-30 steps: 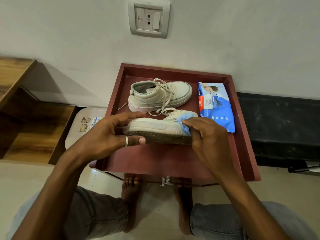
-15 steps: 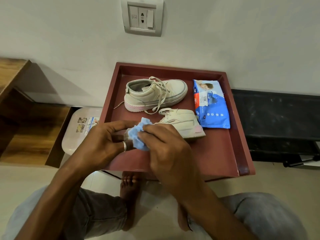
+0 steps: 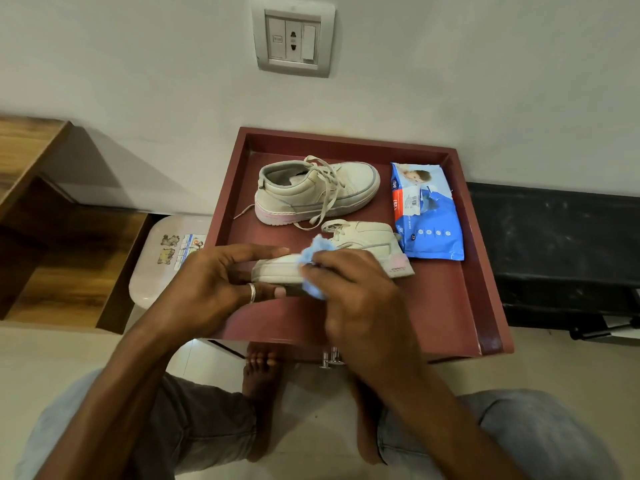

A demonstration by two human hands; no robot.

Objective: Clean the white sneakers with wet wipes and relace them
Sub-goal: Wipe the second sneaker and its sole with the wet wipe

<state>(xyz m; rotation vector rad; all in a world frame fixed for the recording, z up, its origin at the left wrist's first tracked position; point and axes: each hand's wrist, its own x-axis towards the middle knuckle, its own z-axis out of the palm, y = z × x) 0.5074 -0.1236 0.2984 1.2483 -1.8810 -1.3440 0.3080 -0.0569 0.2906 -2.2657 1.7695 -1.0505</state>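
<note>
Two white sneakers lie on a dark red tray table (image 3: 446, 306). The far sneaker (image 3: 349, 188) stands upright with loose laces. The near sneaker (image 3: 367, 242) is tilted on its side, sole edge toward me. My left hand (image 3: 214, 289) grips its toe end, thumb under the sole and fingers along the top. My right hand (image 3: 349, 296) pinches a crumpled blue wet wipe (image 3: 311, 268) and presses it against the sneaker's side midsole, hiding the middle of the shoe.
A blue pack of wet wipes (image 3: 429, 220) lies on the tray's right side. A white plastic stool (image 3: 162, 265) stands left of the tray, beside wooden shelving (image 3: 52, 254). A wall socket (image 3: 294, 39) is above. My knees and bare feet are below the tray.
My right hand with the wipe slid from the shoe's right end to its toe end, then back toward the middle. The sneaker rolled so more of its side shows.
</note>
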